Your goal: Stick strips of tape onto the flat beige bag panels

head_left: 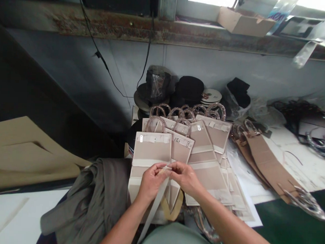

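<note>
My left hand [152, 182] and my right hand [183, 178] meet above a flat beige bag panel [151, 150], and their fingertips pinch the upper end of a long pale strap [156, 207]. The strap hangs down past my left wrist toward my lap. Several more beige panels [205, 148] fan out beside the first one, with clear-wrapped ring handles [160, 111] along their far ends. Small metal clips sit on the panels' top bands. A curved tan strip [172, 207] shows below my hands, partly hidden.
Crumpled grey cloth [96, 194] lies left of my hands, beside a tan board [25, 156]. Brown cardboard strips with metal rings [267, 165] rest on white sheets at right. Black rolls [189, 89] stand behind the bags against a grey wall [74, 58].
</note>
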{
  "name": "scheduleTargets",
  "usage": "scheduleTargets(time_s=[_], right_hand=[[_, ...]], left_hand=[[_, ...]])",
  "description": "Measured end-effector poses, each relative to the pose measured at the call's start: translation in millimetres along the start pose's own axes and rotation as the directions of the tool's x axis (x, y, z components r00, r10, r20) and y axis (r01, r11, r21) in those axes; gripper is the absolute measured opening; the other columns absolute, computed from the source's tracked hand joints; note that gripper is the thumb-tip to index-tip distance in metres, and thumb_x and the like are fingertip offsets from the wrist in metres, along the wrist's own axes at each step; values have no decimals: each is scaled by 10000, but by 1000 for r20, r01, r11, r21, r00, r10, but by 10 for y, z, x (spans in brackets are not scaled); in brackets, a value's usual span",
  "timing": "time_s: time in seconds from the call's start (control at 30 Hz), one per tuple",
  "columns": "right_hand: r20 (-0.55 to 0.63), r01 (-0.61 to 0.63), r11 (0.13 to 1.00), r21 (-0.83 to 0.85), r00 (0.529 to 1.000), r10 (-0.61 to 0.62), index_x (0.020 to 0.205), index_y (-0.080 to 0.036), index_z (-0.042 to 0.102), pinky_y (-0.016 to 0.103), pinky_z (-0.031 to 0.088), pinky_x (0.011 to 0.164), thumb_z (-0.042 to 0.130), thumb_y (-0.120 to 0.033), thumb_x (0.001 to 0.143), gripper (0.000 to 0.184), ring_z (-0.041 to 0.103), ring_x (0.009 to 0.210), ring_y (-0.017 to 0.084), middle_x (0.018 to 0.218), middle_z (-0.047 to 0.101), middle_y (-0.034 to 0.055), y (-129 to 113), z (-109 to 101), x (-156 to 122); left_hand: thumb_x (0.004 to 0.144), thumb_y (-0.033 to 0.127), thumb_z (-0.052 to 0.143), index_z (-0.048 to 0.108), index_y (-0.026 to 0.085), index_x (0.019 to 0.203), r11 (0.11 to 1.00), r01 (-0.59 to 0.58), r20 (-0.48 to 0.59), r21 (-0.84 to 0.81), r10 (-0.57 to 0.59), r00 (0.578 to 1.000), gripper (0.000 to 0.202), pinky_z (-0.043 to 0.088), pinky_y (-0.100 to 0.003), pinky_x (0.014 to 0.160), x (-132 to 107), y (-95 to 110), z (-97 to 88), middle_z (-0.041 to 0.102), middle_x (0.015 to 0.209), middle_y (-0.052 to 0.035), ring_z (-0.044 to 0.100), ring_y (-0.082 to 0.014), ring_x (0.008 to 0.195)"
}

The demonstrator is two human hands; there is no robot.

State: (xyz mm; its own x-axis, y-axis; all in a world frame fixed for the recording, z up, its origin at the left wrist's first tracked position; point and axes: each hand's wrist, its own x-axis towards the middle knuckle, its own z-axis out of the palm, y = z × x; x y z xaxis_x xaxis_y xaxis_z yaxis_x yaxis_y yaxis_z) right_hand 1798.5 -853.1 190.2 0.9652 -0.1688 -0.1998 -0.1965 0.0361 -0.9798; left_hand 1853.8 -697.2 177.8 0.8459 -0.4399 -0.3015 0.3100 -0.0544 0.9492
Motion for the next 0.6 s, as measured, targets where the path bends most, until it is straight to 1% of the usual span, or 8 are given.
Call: scheduleTargets(time_s=[0.1,0.17,0.23,0.33,0.4,0.47,0.53,0.6], right_hand=[[-27,18,996,-88,999,-20,838,-174,715,237,429,585,720,-404,827,230,560,622,133,679,651,-18,-48,-149,-26],[-51,63,951,-302,995,-82,826,-191,719,241,434,607,687,-338,856,153,581,639,141,684,658,-17,-92,-262,-74],[-44,140,830,-539,980,-194,908,-215,738,250,450,676,690,-265,858,85,626,712,152,787,698,-4,-159,-362,-120],[89,261,595,-760,949,-303,996,-249,740,249,427,709,677,-217,891,127,658,792,156,910,713,12,-299,-460,-159],[192,316,441,-840,933,-303,927,-249,741,260,397,688,643,-240,935,99,654,776,160,866,703,14,-392,-489,-165],[250,336,313,-888,926,-285,880,-246,738,284,375,693,641,-274,947,120,651,762,170,827,702,16,-464,-499,-166],[276,338,237,-911,925,-261,861,-237,730,304,359,705,661,-288,926,107,649,750,175,817,710,19,-507,-502,-162],[294,343,193,-919,924,-244,820,-222,716,316,342,705,677,-283,898,106,642,731,174,795,713,25,-525,-515,-146]], left_hand=[[777,365,783,755,201,1073,973,-122,82,196,107,991,339,549,-324,861,-38,66,52,796,1015,-53,720,-233,926],[805,299,743,776,225,1033,928,-189,99,320,166,981,242,541,-333,906,-48,105,87,802,1027,-41,722,-239,961],[817,262,724,785,244,1043,886,-247,115,393,219,969,234,532,-341,941,-41,136,125,803,1068,-38,726,-246,998],[854,266,707,790,275,1080,828,-319,174,460,268,948,241,527,-338,946,-12,169,179,799,1112,-40,731,-251,1019],[881,267,690,797,287,1031,770,-362,219,525,288,932,186,534,-322,875,8,185,206,806,1044,-35,740,-243,949],[897,235,667,794,288,981,679,-409,270,610,308,913,161,523,-308,803,26,198,224,805,970,-27,738,-234,882],[903,195,646,783,284,973,569,-457,325,683,324,889,178,503,-305,768,42,212,241,802,951,-29,736,-234,869],[912,174,626,770,270,958,465,-498,374,732,336,864,179,484,-308,751,59,226,261,798,937,-39,734,-240,871]])
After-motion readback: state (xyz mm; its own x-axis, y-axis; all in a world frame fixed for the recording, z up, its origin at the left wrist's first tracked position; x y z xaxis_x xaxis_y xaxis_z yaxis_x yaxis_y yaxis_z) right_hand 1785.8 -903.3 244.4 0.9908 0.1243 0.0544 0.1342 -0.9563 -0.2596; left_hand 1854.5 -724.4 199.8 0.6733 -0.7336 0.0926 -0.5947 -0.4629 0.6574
